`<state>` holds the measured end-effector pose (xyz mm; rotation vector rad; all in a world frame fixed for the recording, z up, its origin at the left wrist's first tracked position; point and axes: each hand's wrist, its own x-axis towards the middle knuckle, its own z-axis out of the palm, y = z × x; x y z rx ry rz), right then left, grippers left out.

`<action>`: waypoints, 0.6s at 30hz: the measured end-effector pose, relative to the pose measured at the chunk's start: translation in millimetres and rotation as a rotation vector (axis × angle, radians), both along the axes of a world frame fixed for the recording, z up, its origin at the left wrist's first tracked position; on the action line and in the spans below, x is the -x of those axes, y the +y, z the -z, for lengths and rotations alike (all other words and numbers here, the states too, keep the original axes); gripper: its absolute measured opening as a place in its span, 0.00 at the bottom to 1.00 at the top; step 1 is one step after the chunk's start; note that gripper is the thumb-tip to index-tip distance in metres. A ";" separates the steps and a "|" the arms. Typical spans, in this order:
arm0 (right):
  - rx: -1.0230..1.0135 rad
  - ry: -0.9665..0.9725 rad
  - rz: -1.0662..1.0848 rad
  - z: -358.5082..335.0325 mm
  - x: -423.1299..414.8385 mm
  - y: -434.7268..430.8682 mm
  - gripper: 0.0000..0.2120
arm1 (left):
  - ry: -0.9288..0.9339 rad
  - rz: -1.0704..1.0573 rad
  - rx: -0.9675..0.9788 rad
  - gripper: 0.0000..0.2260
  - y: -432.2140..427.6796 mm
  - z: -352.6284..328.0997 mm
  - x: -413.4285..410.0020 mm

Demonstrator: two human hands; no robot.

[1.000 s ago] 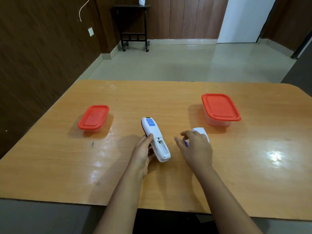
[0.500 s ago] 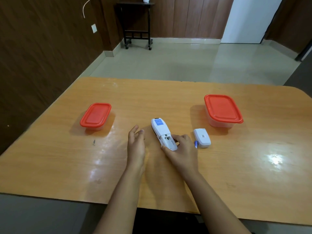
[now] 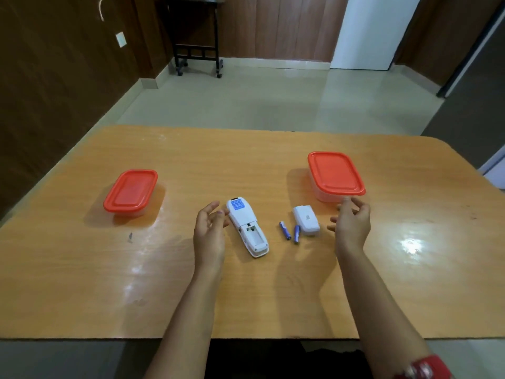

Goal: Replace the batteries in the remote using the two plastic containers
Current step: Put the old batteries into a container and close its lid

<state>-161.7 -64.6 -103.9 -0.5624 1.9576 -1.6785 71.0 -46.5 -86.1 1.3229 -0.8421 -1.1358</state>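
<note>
A white remote (image 3: 247,228) lies face down mid-table, its battery bay uncovered and empty. To its right lie two blue batteries (image 3: 290,231), and beside them the white battery cover (image 3: 306,220). A small clear container with a red lid (image 3: 130,192) stands at the left; a larger one (image 3: 335,175) stands at the right. Both lids are on. My left hand (image 3: 209,232) hovers just left of the remote, fingers apart, holding nothing. My right hand (image 3: 351,224) is empty, fingers spread, just below the larger container's near edge.
The wooden table (image 3: 246,296) ends near my body. Beyond its far edge is tiled floor, with a dark side table (image 3: 196,36) against the back wall.
My right hand let go of the remote and moved right toward the larger container. The second battery now lies beside the first. My left hand stayed by the remote.
</note>
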 end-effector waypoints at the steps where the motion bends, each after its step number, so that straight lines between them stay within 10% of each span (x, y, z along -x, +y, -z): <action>1: -0.049 -0.034 -0.006 0.9 10.9 -9.3 0.18 | -0.020 0.004 0.020 0.12 -0.7 0.3 3.0; 18: -0.169 -0.148 -0.253 -27.9 99.1 47.0 0.07 | -0.223 0.445 0.200 0.25 47.1 12.3 64.3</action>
